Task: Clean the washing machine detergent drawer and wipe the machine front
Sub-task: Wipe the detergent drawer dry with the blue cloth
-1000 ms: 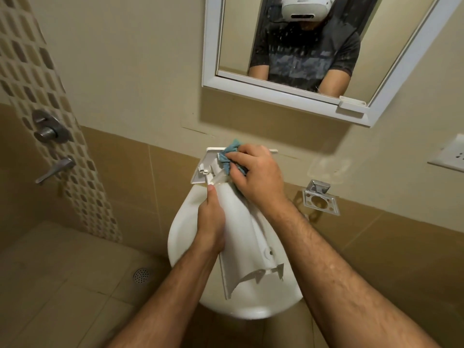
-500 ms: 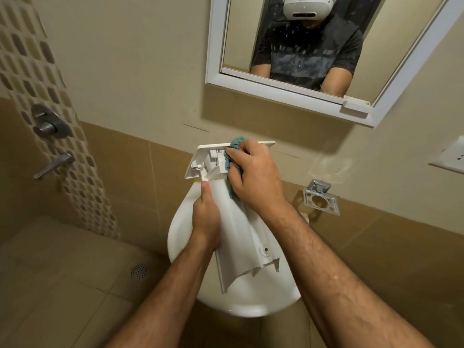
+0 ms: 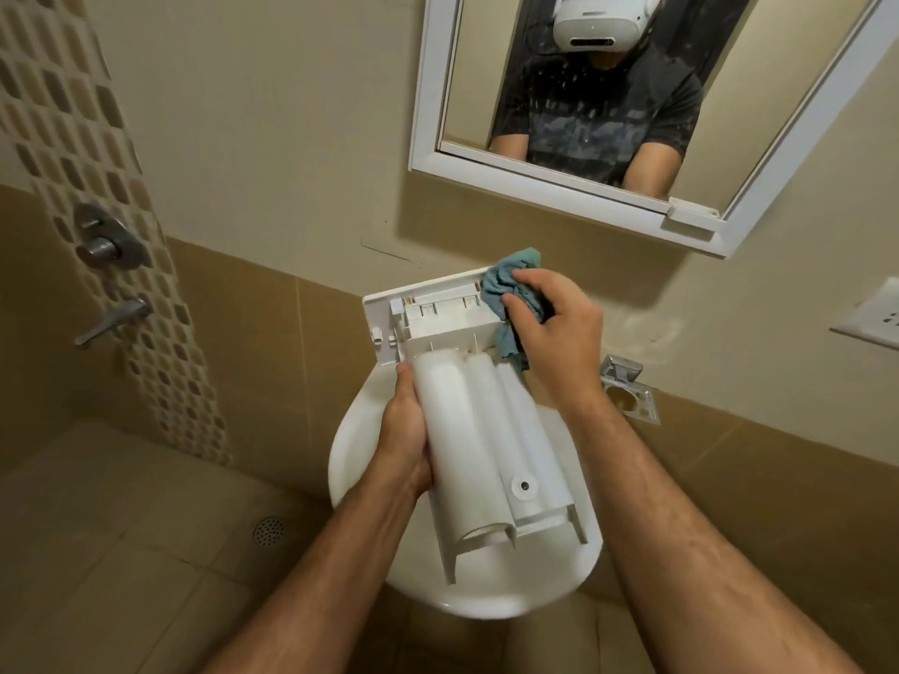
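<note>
A white plastic detergent drawer (image 3: pixel 479 430) is held above a white basin (image 3: pixel 350 449), underside up, its front panel pointing away from me. My left hand (image 3: pixel 406 440) grips the drawer's left side. My right hand (image 3: pixel 557 333) is closed around a crumpled blue cloth (image 3: pixel 508 289) and presses it against the right end of the drawer's front panel. Part of the cloth hangs down between my palm and the drawer.
A white-framed mirror (image 3: pixel 535 197) hangs on the wall above, reflecting a person. Shower valve (image 3: pixel 104 243) and lever tap (image 3: pixel 114 321) sit on the tiled strip at left. A chrome holder (image 3: pixel 630 394) and a wall socket (image 3: pixel 871 316) are at right. A floor drain (image 3: pixel 267 530) lies below left.
The drawer has turned so its underside faces me more squarely. My right hand with the cloth has shifted to the right end of the front panel.
</note>
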A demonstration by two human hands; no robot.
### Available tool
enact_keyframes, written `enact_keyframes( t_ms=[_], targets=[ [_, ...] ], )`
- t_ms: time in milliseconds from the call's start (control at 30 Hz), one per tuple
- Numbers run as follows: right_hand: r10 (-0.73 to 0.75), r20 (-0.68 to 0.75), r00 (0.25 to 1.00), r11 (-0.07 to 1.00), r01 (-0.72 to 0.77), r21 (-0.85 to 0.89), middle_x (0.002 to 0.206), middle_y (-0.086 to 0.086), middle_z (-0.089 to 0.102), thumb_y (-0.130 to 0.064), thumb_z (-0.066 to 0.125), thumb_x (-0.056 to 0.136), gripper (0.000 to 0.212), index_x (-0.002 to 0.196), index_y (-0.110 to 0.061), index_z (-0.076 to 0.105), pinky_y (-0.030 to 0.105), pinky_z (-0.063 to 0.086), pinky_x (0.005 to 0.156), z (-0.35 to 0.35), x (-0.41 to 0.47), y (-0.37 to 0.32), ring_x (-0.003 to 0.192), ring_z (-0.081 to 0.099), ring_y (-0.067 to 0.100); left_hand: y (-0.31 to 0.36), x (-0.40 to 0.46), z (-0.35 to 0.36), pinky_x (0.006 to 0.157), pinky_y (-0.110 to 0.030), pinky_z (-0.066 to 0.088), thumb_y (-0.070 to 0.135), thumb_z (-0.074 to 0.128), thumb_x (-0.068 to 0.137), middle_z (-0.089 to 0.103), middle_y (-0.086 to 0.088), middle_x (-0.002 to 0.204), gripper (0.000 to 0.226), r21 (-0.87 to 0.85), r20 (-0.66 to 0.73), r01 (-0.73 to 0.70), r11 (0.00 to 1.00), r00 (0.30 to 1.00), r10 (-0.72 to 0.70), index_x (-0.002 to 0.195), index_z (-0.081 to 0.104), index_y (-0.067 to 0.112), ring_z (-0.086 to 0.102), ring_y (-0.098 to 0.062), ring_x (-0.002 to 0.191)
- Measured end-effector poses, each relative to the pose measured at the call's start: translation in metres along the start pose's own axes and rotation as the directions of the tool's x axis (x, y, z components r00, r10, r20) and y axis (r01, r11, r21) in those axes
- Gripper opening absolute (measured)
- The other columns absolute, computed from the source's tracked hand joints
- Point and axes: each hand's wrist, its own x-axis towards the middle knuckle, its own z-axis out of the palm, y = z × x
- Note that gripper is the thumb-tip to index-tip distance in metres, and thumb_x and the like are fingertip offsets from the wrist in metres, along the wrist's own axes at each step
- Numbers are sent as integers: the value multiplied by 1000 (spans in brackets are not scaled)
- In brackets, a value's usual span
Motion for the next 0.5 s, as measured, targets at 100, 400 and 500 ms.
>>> enact_keyframes(
  t_ms=[100,400,500],
  targets=[
    [-92,43,995,991,95,-90,105,1,71,-13,72,87,19,106,-10,76,33,53,92,0,7,-6,99,64,17,3,0,-1,88,-42,56,58,38,100,77,-7,86,54,-3,16,-20,1000,1000,20,99,72,16,72,-24,81],
    [325,219,920,941,-338,26,84,-8,66,-15,56,94,19,87,-23,72,28,47,75,4,12,-10,82,59,12,-1,3,-9,67,-31,58,59,25,101,77,-5,79,63,33,36,-61,998,998,60,96,70,16,74,-17,69],
    [505,233,831,814,-549,192,80,2,69,-13,58,92,21,76,-23,68,43,59,75,6,11,-6,76,65,20,0,0,-10,67,-31,56,58,26,102,77,-4,76,62,36,57,-41,999,998,39,93,70,15,73,-16,66]
  ],
)
